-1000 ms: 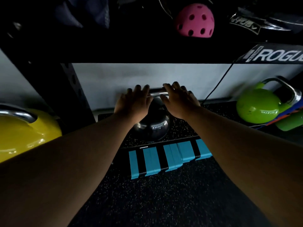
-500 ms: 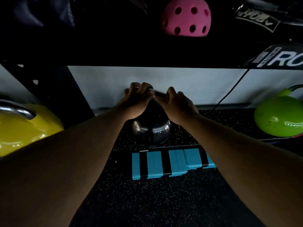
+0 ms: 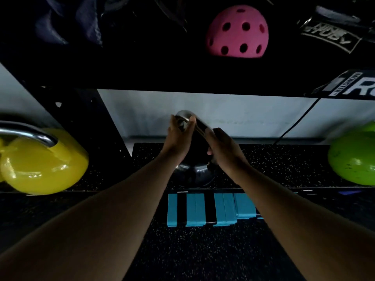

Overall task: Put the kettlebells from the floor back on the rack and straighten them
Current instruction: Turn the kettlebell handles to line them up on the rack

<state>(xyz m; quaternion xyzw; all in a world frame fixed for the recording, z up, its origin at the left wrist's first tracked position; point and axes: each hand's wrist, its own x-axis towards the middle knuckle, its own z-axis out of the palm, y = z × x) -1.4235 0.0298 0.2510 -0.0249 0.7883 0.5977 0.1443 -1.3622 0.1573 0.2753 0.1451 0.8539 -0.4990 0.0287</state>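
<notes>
Black kettlebell [image 3: 194, 175]: mostly hidden behind both hands and wrists; only its lower curve and part of the steel handle show.
Left hand [image 3: 178, 138]: fingertips hidden round the handle.
Right hand [image 3: 221, 147]: fingers hidden on the bell's far side.
Yellow kettlebell [image 3: 44, 163]: cut off by the left edge.
Green kettlebell [image 3: 355, 159]: cut off by the right edge, blurred.
Rack label [image 3: 349, 86]: lettering cut off at the right edge.
Top shelf items [image 3: 71, 27]: too dark to tell.

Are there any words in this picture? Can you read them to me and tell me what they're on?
"MONSTER": small upright letters on the rack's label at the top right.
"R": a big white letter on that label; the rest is cut off by the picture's edge.
White letters on the black patch on the upper shelf: too blurred to read.
No readable words on the kettlebells.
</notes>
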